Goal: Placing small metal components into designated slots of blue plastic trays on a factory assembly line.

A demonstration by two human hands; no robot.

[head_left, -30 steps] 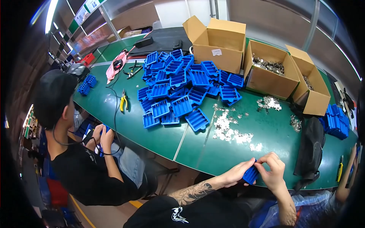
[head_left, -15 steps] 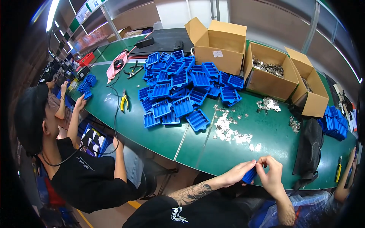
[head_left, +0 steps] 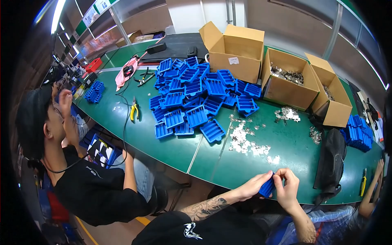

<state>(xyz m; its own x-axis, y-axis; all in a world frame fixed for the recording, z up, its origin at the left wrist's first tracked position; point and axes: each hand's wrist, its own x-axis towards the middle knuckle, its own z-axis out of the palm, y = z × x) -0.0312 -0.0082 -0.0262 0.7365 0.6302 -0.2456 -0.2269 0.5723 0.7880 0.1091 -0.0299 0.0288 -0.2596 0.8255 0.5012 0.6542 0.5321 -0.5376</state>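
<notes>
Over the table's near edge, my left hand [head_left: 252, 187] is closed round a blue slotted plastic battery holder [head_left: 266, 188], held tilted. My right hand [head_left: 288, 188] is at the holder's right side, thumb and fingertips pinched together by its upper edge. Whatever those fingertips grip is hidden or too small to make out. Beyond my hands, small silver metal pieces [head_left: 241, 139] lie scattered on the green table [head_left: 204, 163]. A large heap of similar blue holders [head_left: 183, 94] stands left of them.
Cardboard boxes [head_left: 292, 92] line the back right, two with metal parts inside. A black bag [head_left: 330, 161] and stacked blue holders [head_left: 359, 132] are at the right. Yellow-handled pliers [head_left: 134, 111] lie left of the heap. A co-worker [head_left: 90, 175] sits at left; another person's hand [head_left: 379, 173] shows far right.
My right fingers have shifted slightly at the holder, and more of its slotted face shows. The left co-worker's raised hand has moved back from the blue holders toward their head.
</notes>
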